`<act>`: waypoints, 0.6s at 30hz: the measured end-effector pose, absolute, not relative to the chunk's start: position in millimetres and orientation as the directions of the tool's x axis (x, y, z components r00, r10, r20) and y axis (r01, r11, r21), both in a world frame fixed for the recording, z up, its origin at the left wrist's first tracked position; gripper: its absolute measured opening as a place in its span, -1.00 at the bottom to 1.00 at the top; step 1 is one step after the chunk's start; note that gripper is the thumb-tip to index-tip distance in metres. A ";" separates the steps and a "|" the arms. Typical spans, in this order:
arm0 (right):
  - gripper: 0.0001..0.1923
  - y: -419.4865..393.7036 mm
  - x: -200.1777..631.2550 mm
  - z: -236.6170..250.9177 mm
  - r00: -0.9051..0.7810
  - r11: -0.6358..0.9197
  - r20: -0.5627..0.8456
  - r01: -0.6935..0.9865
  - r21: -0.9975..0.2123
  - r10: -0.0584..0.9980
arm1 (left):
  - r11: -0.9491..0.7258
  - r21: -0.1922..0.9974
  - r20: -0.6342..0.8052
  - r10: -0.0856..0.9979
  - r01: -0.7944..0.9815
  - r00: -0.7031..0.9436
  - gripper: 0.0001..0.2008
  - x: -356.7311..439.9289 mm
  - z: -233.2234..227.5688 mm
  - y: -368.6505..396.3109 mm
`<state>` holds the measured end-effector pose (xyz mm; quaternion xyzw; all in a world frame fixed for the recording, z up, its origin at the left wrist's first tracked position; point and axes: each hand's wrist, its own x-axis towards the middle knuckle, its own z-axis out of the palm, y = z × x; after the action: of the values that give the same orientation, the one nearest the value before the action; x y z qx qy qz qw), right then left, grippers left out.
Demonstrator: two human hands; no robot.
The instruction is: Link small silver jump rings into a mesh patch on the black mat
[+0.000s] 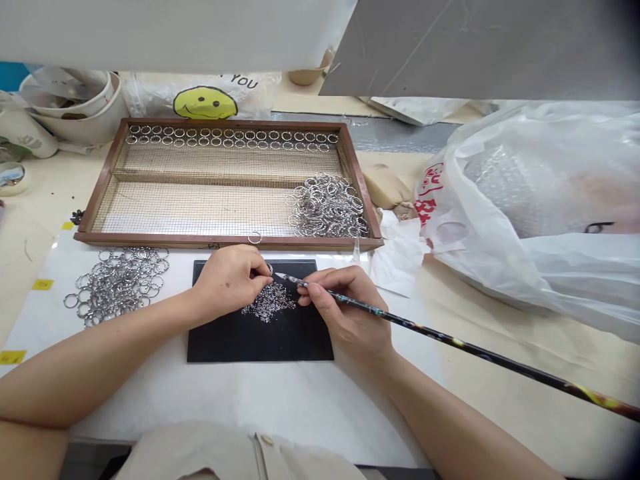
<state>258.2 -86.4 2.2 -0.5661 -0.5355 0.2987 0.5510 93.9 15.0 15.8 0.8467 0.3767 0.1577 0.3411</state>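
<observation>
Grip: left hand point(227, 278) pinches small silvery metal ring point(271, 269); right hand point(357, 327) holds slender black patterned stick point(457, 343) near pale tip point(287, 277), best kept steady.

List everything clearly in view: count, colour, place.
Pad: one, black, centre
Sheet: one, white, under pad
Glittering bits: many, silvery, on pad
Wooden mesh tray: one, brown, beyond pad
Tray rings: many, silver, far rows, right pile, near rim
Loose rings: many, silver, left of pad
Held ring: one, silver, mostly hidden, above pad
Pen-like tool: one, black, multicoloured patches, slanting right
Tags: three, yellow, sheet's left edge
Smiley bag: one, translucent, behind tray
Red-printed bag: one, white, right
Nested bowls: two, white, far left
Table: one, cream, underneath
Left hand: one, bare, pinching held ring
Right hand: one, bare, gripping pen-like tool
</observation>
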 end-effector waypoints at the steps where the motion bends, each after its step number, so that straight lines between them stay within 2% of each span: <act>1: -0.88 -87.0 259.7 2.6 0.255 0.170 0.244 0.281 -0.945 0.935 | -0.483 0.698 0.011 0.745 0.528 0.666 -0.89 93.8 16.1 15.1; 9: -0.81 -93.2 270.2 -0.3 0.338 -0.015 0.093 0.304 -0.953 0.937 | -0.506 0.697 0.048 0.741 0.509 0.670 -0.89 93.7 16.1 14.9; 18: -0.81 -91.9 270.3 -0.7 0.329 -0.045 0.076 0.346 -0.937 0.941 | -0.513 0.695 0.062 0.741 0.503 0.669 -0.89 93.5 15.5 14.6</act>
<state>270.3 -91.9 -0.7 -0.6549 -0.4915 0.3062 0.4856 93.5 14.6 15.5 0.8512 0.3654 0.1790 0.3316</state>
